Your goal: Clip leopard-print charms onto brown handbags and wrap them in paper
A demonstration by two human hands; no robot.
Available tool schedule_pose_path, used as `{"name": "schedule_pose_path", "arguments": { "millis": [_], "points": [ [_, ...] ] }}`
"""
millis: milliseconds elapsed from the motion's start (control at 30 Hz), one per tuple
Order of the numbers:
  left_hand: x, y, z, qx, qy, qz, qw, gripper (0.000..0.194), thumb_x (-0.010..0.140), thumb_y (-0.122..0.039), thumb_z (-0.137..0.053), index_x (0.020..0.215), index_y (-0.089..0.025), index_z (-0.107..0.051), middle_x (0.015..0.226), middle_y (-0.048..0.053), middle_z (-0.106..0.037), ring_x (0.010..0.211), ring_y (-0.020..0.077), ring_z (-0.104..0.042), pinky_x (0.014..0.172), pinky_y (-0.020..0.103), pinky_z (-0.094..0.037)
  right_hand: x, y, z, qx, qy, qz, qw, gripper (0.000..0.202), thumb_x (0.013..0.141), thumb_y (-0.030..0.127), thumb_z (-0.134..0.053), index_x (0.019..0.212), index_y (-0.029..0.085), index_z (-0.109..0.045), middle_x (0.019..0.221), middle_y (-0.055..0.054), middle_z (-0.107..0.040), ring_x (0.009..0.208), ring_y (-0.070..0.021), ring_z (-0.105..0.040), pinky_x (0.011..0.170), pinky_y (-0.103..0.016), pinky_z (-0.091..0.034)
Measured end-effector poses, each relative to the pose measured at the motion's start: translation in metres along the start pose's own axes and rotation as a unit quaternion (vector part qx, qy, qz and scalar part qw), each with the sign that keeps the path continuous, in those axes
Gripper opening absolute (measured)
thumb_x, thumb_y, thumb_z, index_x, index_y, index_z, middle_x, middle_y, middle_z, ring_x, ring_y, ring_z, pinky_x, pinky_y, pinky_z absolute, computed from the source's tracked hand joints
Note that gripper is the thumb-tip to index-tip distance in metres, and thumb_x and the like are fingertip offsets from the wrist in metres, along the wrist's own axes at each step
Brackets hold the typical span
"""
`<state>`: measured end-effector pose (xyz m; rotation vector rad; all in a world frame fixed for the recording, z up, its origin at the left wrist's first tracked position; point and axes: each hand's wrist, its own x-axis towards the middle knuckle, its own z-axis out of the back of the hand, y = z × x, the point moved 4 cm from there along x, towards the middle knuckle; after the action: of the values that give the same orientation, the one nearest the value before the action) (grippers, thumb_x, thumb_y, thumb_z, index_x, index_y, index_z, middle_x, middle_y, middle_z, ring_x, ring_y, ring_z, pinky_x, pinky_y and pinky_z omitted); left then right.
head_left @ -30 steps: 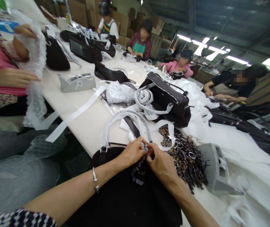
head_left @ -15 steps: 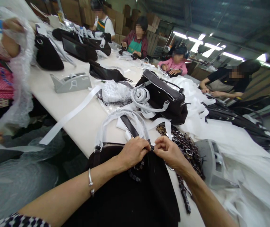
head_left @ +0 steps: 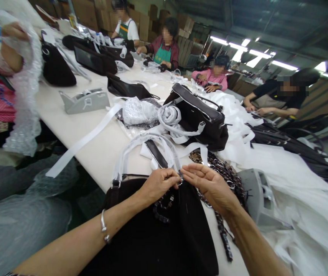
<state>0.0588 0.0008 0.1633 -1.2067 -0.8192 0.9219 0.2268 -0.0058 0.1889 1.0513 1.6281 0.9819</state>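
Observation:
A large black bag lies in front of me, its looped handle wrapped in white material. At the bag's upper edge, my left hand pinches a small metal ring or clasp beside the handle's right end. My right hand is just to the right, fingers extended and fairly straight, fingertips close to the same fitting. From below my left hand a dark beaded chain hangs over the bag's front. More chains are heaped to the right of the bag.
Behind stand another black bag and a grey tape dispenser. A second dispenser is at the right, near white sheets. At the left, a person's hand holds bubble wrap. Other people sit along the table.
My right hand has opened from a pinch and its fingers have straightened. My left hand stays at the fitting, shifted slightly left. The person's lower hand at the left edge has gone out of view.

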Motion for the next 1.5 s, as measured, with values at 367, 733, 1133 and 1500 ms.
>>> {"name": "schedule_pose_path", "arguments": {
  "millis": [367,733,1133,1500],
  "points": [
    [0.006,0.006,-0.009,-0.124,0.125,-0.027,0.984,0.023,0.088,-0.037,-0.056,0.082,-0.015,-0.062,0.076,-0.001,-0.055,0.070,0.0116,-0.047,0.068,0.023,-0.037,0.007,0.000,0.002,-0.035,0.007,-0.001,0.999,0.036,0.077,0.028,-0.077,0.110,0.017,-0.067,0.115,-0.013,-0.070,0.079,-0.0180,-0.073,0.061,-0.022,-0.058],
    [0.004,0.015,-0.005,-0.146,0.076,-0.028,0.986,0.022,0.088,-0.037,-0.059,0.084,-0.015,-0.062,0.082,0.001,-0.059,0.079,0.0145,-0.052,0.078,0.026,-0.040,0.009,-0.012,0.005,-0.142,-0.080,-0.003,0.987,0.043,0.070,0.038,-0.080,0.105,0.017,-0.067,0.084,-0.005,-0.074,0.040,-0.0035,-0.051,0.033,-0.013,-0.034],
    [0.002,0.018,-0.005,-0.141,0.058,-0.014,0.988,0.023,0.088,-0.037,-0.058,0.083,-0.015,-0.061,0.081,0.001,-0.059,0.079,0.0142,-0.052,0.078,0.025,-0.041,0.015,-0.016,-0.004,-0.153,-0.096,0.002,0.984,0.037,0.070,0.045,-0.079,0.089,0.013,-0.072,0.045,0.004,-0.054,0.037,-0.0043,-0.041,0.035,-0.014,-0.029],
    [0.003,0.022,-0.007,-0.146,0.058,-0.007,0.988,0.022,0.088,-0.036,-0.059,0.081,-0.015,-0.059,0.078,-0.001,-0.057,0.075,0.0128,-0.050,0.074,0.025,-0.040,0.011,-0.015,-0.014,-0.190,-0.118,0.027,0.974,0.033,0.072,0.043,-0.077,0.087,0.014,-0.073,0.046,0.003,-0.056,0.037,-0.0055,-0.043,0.035,-0.016,-0.031]
  ]
}}
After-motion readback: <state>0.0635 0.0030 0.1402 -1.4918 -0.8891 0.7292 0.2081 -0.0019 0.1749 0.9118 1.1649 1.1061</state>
